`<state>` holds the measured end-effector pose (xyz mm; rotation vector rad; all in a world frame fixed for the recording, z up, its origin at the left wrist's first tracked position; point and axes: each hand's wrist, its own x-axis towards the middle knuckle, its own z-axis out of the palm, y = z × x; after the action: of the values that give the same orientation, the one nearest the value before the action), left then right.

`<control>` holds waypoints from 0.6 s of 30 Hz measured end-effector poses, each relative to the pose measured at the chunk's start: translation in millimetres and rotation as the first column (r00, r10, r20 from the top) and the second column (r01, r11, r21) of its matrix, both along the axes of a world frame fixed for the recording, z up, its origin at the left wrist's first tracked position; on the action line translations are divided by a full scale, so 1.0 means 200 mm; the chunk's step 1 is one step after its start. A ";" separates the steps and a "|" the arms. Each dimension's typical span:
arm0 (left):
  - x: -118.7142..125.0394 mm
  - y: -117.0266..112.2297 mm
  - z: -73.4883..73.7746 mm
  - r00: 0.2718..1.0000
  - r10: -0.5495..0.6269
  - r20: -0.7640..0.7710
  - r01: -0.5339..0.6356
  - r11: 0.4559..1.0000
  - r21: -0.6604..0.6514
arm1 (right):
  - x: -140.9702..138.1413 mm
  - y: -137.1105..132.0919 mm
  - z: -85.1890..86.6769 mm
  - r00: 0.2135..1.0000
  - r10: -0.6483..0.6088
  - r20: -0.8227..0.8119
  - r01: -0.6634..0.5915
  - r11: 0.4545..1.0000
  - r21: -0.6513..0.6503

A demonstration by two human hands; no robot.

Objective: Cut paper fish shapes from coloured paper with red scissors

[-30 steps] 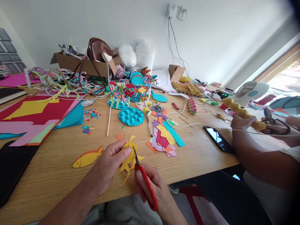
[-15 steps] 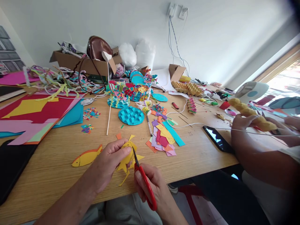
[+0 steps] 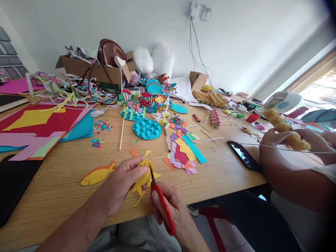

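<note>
Between the thumb and fingers of my left hand (image 3: 123, 180) is a yellow paper fish (image 3: 141, 177) with drawn lines, its tail end pointing down. My right hand (image 3: 170, 206) is closed round the red handles of a pair of scissors (image 3: 165, 210). The dark blades lie against the right edge of the fish, near its head. Yellow offcuts hang below and beside it. Left of my hands, a finished-looking yellow and orange paper fish (image 3: 97, 175) lies on the table. A small orange scrap (image 3: 133, 152) lies just beyond my left fingers.
Paper scraps (image 3: 183, 154) are piled right of centre, near a turquoise woven-looking disc (image 3: 147, 128) and a pen (image 3: 167, 140). Coloured sheets (image 3: 65, 122) cover the left. At right, a co-worker's hands hold a yellow egg-carton strip (image 3: 286, 131) beside a phone (image 3: 243, 154).
A small yellow piece at the top of the fish has come apart and lies on the table. At right, the co-worker's hands and carton strip have shifted slightly.
</note>
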<state>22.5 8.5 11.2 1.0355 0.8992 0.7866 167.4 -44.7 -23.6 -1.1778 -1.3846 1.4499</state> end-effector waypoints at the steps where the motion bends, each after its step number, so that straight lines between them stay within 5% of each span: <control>1: 0.00 0.00 0.00 1.000 -0.003 0.007 0.003 1.000 -0.006 | 0.00 0.00 0.00 1.000 0.000 -0.002 0.000 1.000 -0.001; 18: -0.02 0.01 0.03 0.998 -0.047 0.042 0.047 0.999 -0.013 | 0.00 0.00 0.01 0.999 0.012 0.040 -0.013 0.999 0.032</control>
<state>18.9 9.8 16.7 1.0209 0.8408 0.7593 167.8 -44.5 -21.3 -1.1859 -1.4395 1.4144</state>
